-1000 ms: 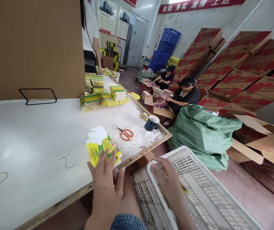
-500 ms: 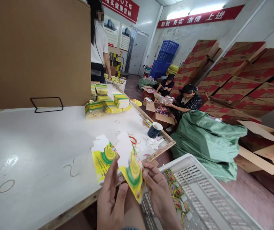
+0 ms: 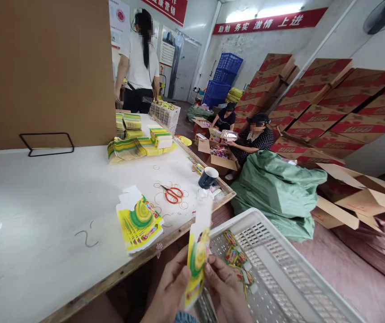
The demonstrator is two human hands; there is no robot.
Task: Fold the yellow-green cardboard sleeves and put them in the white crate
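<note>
Between my two hands is a yellow and green printed carton (image 3: 197, 255), upright, its long white end flap pointing up. My left hand (image 3: 171, 287) grips its left edge with thumb and fingers. On the other side my right hand (image 3: 225, 287) pinches its right edge. A fanned stack of flat cartons (image 3: 138, 222) with the same print lies on the white table (image 3: 61, 193), beyond my left hand. Below and right of my right hand stands a white plastic crate (image 3: 280, 255), with several small printed packets (image 3: 234, 255) inside.
Orange-handled scissors (image 3: 174, 195) lie among rubber bands, near a dark mug (image 3: 208, 178). Bundled cartons (image 3: 128, 150) sit farther back beside a cardboard sheet (image 3: 44, 67). A green sack (image 3: 280, 188) fills the floor beyond the crate. Co-workers stand and sit behind.
The carton has swung from lying tilted to upright, and my left hand has closed on it. Both hands moved down, away from the table stack. The scissors came into full view.
</note>
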